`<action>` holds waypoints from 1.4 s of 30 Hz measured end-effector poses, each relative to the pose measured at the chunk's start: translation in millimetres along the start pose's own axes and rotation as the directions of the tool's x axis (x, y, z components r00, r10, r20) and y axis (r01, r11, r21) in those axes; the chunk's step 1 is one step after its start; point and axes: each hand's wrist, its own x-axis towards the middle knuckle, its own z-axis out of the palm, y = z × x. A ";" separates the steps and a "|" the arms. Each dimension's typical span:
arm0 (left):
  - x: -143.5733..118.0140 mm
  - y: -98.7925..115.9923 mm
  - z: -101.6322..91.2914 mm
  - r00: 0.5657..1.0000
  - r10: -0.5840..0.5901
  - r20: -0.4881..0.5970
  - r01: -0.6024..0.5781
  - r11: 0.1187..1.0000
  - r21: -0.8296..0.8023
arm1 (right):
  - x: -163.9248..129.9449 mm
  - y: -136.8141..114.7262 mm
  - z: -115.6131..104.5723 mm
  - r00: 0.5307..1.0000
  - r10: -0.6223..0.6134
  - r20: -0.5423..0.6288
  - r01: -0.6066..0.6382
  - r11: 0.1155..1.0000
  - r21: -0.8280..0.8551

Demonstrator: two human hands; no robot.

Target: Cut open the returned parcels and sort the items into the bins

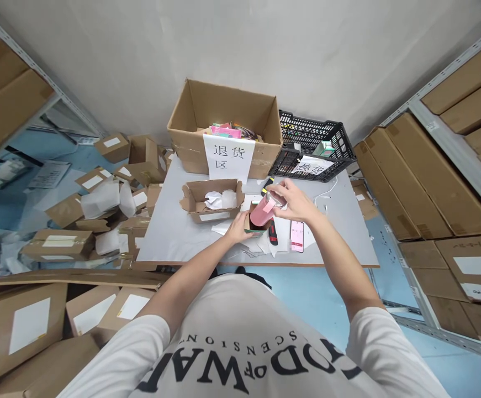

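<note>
A pink cylindrical bottle (263,211) with a clear, shiny top is tilted at the mouth of a small green-edged box (258,229), its lower end inside. My right hand (292,200) is closed around the bottle's top end. On the box's left side, my left hand (239,228) grips the wall. A red and black cutter (273,232) lies just right of the box, over white paper. Beyond the bottle rests a yellow and black cutter (267,186). To the left stands an opened cardboard box (190,205) with crumpled white paper in it.
At the table's back stand a large carton (186,152) with a paper sign and a black plastic crate (339,160). A lit phone (297,236) lies right of the cutter, near a white cable (327,192). Cartons (60,243) crowd the left; loaded shelves (431,130) flank the right.
</note>
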 end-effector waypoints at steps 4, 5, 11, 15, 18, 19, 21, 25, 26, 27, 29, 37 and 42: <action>-5.9 7.5 -2.9 1.000 -0.019 -0.011 0.019 1.000 0.005 | -1.9 0.1 -19.3 0.991 0.001 -0.133 0.008 0.998 0.064; -8.2 10.7 -4.3 0.999 -0.030 -0.012 0.030 1.000 0.006 | -2.2 -0.9 -23.6 0.989 0.005 -0.150 0.005 0.998 0.070; -28.7 51.7 -24.3 0.976 -0.134 -0.170 0.130 0.991 -0.034 | -0.2 -11.3 -49.3 0.975 0.025 -0.221 -0.013 0.999 0.053; -32.9 96.5 -45.0 0.982 0.056 -0.183 -0.107 0.953 -0.282 | 6.9 -18.4 -60.8 0.969 0.069 -0.238 -0.043 0.993 0.113; -32.0 121.1 -51.2 0.996 0.057 -0.069 -0.083 0.867 -0.492 | 13.2 -19.6 -56.5 0.960 0.172 -0.220 -0.118 0.964 0.239; -32.7 125.5 -50.7 0.998 0.012 -0.063 -0.043 0.852 -0.522 | 14.4 -18.4 -51.8 0.954 0.215 -0.206 -0.151 0.946 0.288; -36.7 128.6 -47.4 0.993 -0.089 -0.075 0.032 0.830 -0.557 | 13.7 -13.8 -37.8 0.945 0.281 -0.169 -0.196 0.897 0.396; -51.2 124.0 -41.0 0.985 -0.173 -0.027 0.105 0.706 -0.701 | -2.3 -6.3 1.7 0.923 0.369 -0.105 -0.196 0.690 0.696; -55.2 122.9 -40.1 0.985 -0.174 -0.008 0.112 0.665 -0.739 | -8.5 -7.5 12.2 0.910 0.406 -0.082 -0.202 0.609 0.767; -59.0 122.3 -39.4 0.986 -0.168 0.013 0.117 0.628 -0.770 | -14.8 -10.5 22.1 0.898 0.438 -0.051 -0.213 0.531 0.820; -66.0 122.7 -37.9 0.987 -0.149 0.057 0.132 0.569 -0.812 | -26.4 -20.6 39.7 0.883 0.469 0.015 -0.236 0.416 0.878; -83.8 128.5 -29.3 0.965 -0.191 0.180 0.253 0.493 -0.832 | -44.5 -47.5 67.3 0.871 0.490 0.044 -0.181 0.237 0.954; -86.6 131.7 -31.0 0.964 -0.169 0.205 0.262 0.494 -0.829 | -46.2 -45.9 67.3 0.894 0.446 0.026 -0.197 0.341 0.919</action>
